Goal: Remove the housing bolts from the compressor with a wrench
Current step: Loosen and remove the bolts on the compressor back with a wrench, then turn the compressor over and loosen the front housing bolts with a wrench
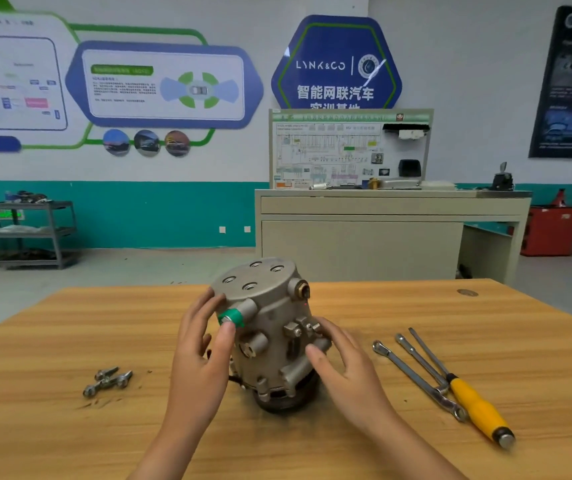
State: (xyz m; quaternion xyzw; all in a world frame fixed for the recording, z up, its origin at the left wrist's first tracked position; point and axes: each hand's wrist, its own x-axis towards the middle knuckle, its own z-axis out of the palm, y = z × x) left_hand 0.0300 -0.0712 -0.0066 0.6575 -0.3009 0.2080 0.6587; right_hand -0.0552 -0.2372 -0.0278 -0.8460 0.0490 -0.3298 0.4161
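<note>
We are touching the compressor [270, 327] at the centre of the frame, where it is standing on its dark lower end on the wooden table [52, 427]. Our left hand [201, 351] is lying released against its left flank. The thumb tip is meeting the green cap [232, 317], and the fingertips are slipping behind the housing, out of sight. Our right hand [345, 365] is resting released on the lower right side with its fingers spread, covering some of the brackets there. Four recessed holes are showing on the top face, and we cannot tell what is sitting in them.

In the lower left, small metal parts [108, 381] are blurring together, so we cannot say whether they are bolts. To the right, the wrenches [416, 377] and a yellow-handled screwdriver [474, 405] are lying side by side, overlapping near the handle.

The table's far edge is running just behind the compressor. The frame's bottom is cutting off its near edge and both our forearms. Bare wood is lying open on either side, between the compressor and those parts and tools.
</note>
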